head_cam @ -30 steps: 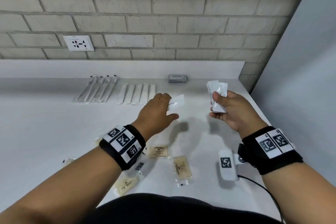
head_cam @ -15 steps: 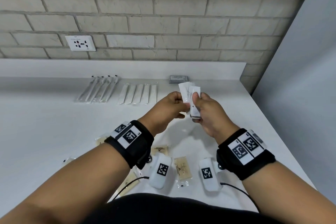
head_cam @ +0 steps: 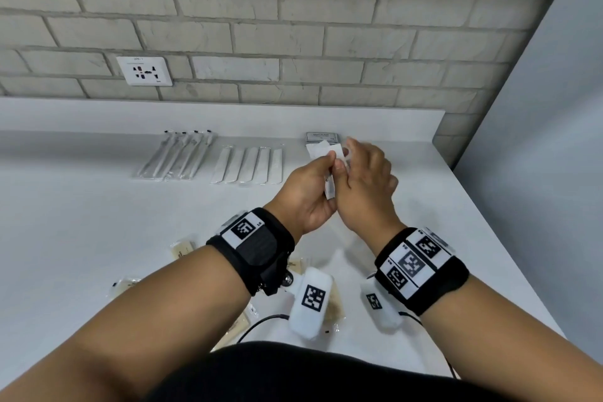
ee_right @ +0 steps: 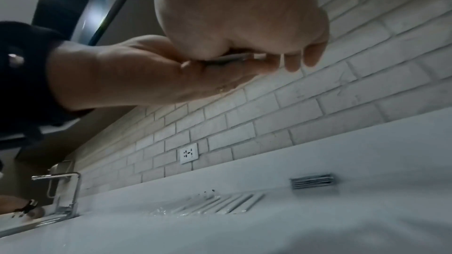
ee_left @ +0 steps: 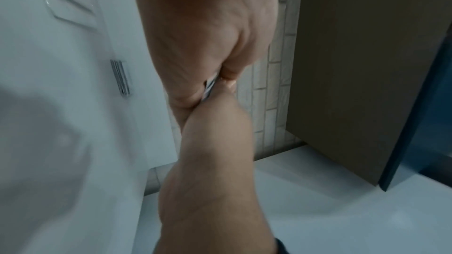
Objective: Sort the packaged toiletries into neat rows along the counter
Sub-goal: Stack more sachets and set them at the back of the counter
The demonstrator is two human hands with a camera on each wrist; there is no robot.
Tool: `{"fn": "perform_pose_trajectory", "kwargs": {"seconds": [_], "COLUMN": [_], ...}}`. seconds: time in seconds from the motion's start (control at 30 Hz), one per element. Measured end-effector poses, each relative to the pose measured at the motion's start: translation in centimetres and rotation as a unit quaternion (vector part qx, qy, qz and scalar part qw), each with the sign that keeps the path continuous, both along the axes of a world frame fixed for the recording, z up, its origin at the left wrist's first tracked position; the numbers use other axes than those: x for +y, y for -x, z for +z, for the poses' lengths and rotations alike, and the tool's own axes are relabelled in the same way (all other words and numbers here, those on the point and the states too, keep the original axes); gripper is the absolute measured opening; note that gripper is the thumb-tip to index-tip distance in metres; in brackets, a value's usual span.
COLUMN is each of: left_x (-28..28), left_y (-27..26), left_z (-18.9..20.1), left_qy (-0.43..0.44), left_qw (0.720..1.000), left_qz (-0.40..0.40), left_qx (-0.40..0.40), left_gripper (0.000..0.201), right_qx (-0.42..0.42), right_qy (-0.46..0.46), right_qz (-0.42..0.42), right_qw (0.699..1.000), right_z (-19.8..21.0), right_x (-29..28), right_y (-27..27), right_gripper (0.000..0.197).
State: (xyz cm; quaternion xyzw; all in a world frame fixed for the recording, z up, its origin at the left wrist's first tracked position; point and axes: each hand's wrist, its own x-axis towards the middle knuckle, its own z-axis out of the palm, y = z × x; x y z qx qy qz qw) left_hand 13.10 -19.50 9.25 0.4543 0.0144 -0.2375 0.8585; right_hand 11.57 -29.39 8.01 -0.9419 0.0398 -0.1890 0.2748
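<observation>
Both hands meet above the white counter (head_cam: pixel 81 212) and hold one small bundle of white packets (head_cam: pixel 319 151) between them. My left hand (head_cam: pixel 315 173) pinches the bundle from the left, while my right hand (head_cam: pixel 357 170) grips it from the right, fingers curled over its top. In the right wrist view the packets' edges (ee_right: pixel 234 58) show squeezed between the two hands. Just behind the hands, by the back ledge, lies a grey stack of packets (head_cam: pixel 321 137). Left of it lie a row of long white packets (head_cam: pixel 248 165) and a row of wrapped toothbrushes (head_cam: pixel 176 157).
Several tan sachets lie loose on the near counter, such as one sachet (head_cam: pixel 181 248) and another sachet (head_cam: pixel 125 284), some under my forearms. A wall socket (head_cam: pixel 145 71) sits in the brick wall. The counter ends at its right edge (head_cam: pixel 489 238). A tap (ee_right: pixel 63 190) stands far left.
My left hand carried a single white packet to the bundle in my right hand. Both hands now hold the bundle together and have moved back toward the grey stack.
</observation>
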Motion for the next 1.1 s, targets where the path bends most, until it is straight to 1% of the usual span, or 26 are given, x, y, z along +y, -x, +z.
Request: {"fn": "perform_pose_trajectory", "kwargs": {"seconds": [0.03,0.07,0.1,0.13,0.17,0.2,0.23,0.27,0.3,0.33,0.4,0.43,0.47,0.57,0.67,0.77,0.8,0.83,0.87,0.9,0.93,0.97,1.0,1.03,1.07,1.1], "left_x": [0.0,0.0,0.1,0.2,0.4,0.6,0.8,0.9,1.0,1.0,0.8,0.7,0.7,0.8,1.0,0.7,0.6,0.5,0.5,0.5,0.7,0.7,0.7,0.6,0.5,0.2], "left_y": [-0.1,-0.2,-0.2,-0.3,-0.4,-0.4,-0.5,-0.6,-0.7,-0.5,-0.4,-0.3,-0.2,-0.1,0.1,0.3,0.3,0.2,0.0,-0.4,-0.7,-1.0,-1.1,-1.2,-1.2,-1.1], "left_z": [0.1,0.3,0.5,0.6,0.7,0.9,1.0,0.9,0.9,0.9,0.8,0.9,0.9,0.9,1.3,1.6,1.6,1.7,1.7,1.6,1.7,1.7,1.9,2.0,2.0,2.1], "left_qy": [0.000,-0.007,-0.017,-0.028,-0.039,-0.056,-0.081,-0.108,-0.130,-0.143,-0.157,-0.163,-0.168,-0.161,-0.126,-0.088,-0.068,-0.042,-0.017,0.006,0.029,0.051,0.069,0.077,0.074,0.063], "left_qw": [1.000,1.000,1.000,1.000,0.999,0.998,0.995,0.991,0.986,0.981,0.974,0.971,0.969,0.970,0.977,0.988,0.992,0.997,0.999,1.000,0.998,0.995,0.992,0.990,0.989,0.990], "left_qz": [-0.005,-0.007,-0.004,-0.004,-0.011,-0.029,-0.051,-0.076,-0.101,-0.124,-0.154,-0.163,-0.168,-0.176,-0.172,-0.130,-0.103,-0.068,-0.027,0.015,0.051,0.077,0.091,0.097,0.097,0.093], "left_qx": [0.003,0.002,-0.004,-0.009,-0.013,-0.018,-0.023,-0.029,-0.037,-0.046,-0.059,-0.061,-0.061,-0.051,-0.018,-0.001,-0.003,-0.006,-0.013,-0.024,-0.036,-0.047,-0.058,-0.072,-0.081,-0.087], "left_gripper": [0.037,0.036,0.031,0.025,0.018,0.012,0.010,0.012,0.015,0.017,0.018,0.018,0.017,0.019,0.025,0.028,0.027,0.025,0.023,0.023,0.023,0.022,0.022,0.021,0.022,0.023], "right_qx": [-0.003,-0.004,-0.002,0.004,0.015,0.035,0.064,0.095,0.118,0.125,0.097,0.087,0.089,0.118,0.090,0.082,0.092,0.099,0.093,0.072,0.051,0.053,0.086,0.144,0.200,0.231], "right_qy": [0.005,-0.012,-0.049,-0.103,-0.161,-0.190,-0.169,-0.112,-0.045,0.013,0.068,0.066,0.052,0.027,0.053,0.093,0.081,0.031,-0.039,-0.111,-0.175,-0.225,-0.267,-0.303,-0.344,-0.389], "right_qz": [-0.001,0.012,0.043,0.090,0.147,0.205,0.255,0.291,0.310,0.317,0.312,0.309,0.309,0.317,0.330,0.329,0.319,0.303,0.284,0.257,0.221,0.187,0.167,0.174,0.195,0.224], "right_qw": [1.000,1.000,0.998,0.991,0.976,0.959,0.950,0.945,0.942,0.940,0.943,0.945,0.945,0.941,0.938,0.936,0.940,0.947,0.953,0.957,0.958,0.955,0.945,0.926,0.896,0.863], "right_z": [0.1,0.2,0.3,0.5,0.9,1.5,2.1,2.8,3.3,3.8,4.1,4.1,4.1,4.1,3.9,4.0,4.2,4.3,4.3,4.0,3.8,3.8,4.0,4.0,3.8,3.8], "right_x": [-0.2,-0.5,-1.0,-1.5,-1.9,-2.4,-2.9,-3.2,-3.4,-3.5,-3.5,-3.6,-3.7,-4.1,-3.7,-3.3,-3.2,-3.3,-3.3,-3.4,-3.4,-3.4,-3.3,-3.2,-3.0,-2.8], "right_y": [-0.1,-0.3,-0.5,-0.5,-0.5,-0.2,0.1,0.5,0.7,0.9,0.8,0.8,0.7,0.8,0.9,1.1,1.2,1.2,1.2,1.1,0.9,0.7,0.6,0.5,0.5,0.6], "right_gripper": [0.052,0.056,0.058,0.062,0.069,0.081,0.096,0.114,0.127,0.131,0.121,0.116,0.114,0.120,0.119,0.128,0.130,0.128,0.120,0.101,0.070,0.037,0.025,0.035,0.045,0.051]}}
